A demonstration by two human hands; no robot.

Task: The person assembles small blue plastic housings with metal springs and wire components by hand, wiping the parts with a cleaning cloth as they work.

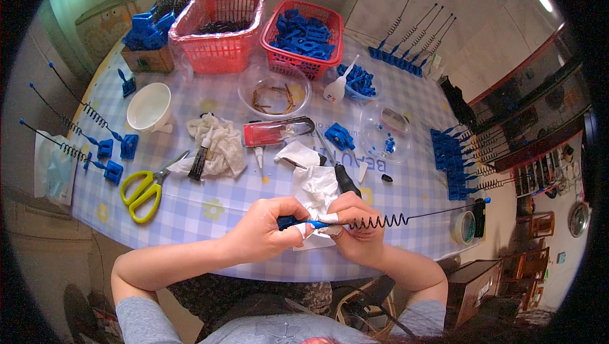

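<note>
At the table's front edge, my left hand (269,227) is closed round a blue plastic clip (322,224), most of it hidden by the fingers. A black coiled wire (384,221) runs out from the clip to the right and ends in a small blue tip (487,200). My right hand (358,230) pinches this wire close to where it meets the clip. White wrapping covers some fingertips on both hands. Just beyond them lies crumpled white tissue (317,188), beside a black-handled tool (347,180).
Yellow-handled scissors (143,197), a rag (222,147) and a white cup (150,108) are at left. Farther back stand a red basket of blue clips (336,60), a larger red basket (222,58) and a clear bowl (298,108). Several wired clips (447,165) line the right edge.
</note>
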